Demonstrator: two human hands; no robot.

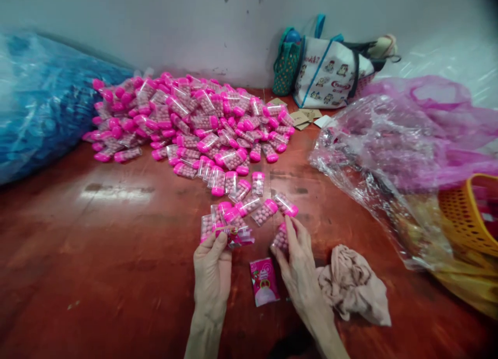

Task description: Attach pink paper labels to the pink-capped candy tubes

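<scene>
My left hand (215,265) is closed, pinching a printed pink plastic sleeve (239,236) between thumb and fingers. Just behind it lie several clear candy bottles with pink caps, filled with pale pink balls. My right hand (298,263) grips one such candy bottle (280,238) near the floor, its fingers partly covering it. Between my hands, a flat printed pink sleeve (265,281) lies on the red floor (155,276). Another bottle (286,204) rests just beyond my right fingertips.
A large heap of candy bottles (194,115) spreads toward the wall. A blue plastic bag (50,99) bulges at left. A crumpled cloth (352,286), clear plastic bag (373,141), yellow basket (462,213) and white tote bag (330,71) are on the right.
</scene>
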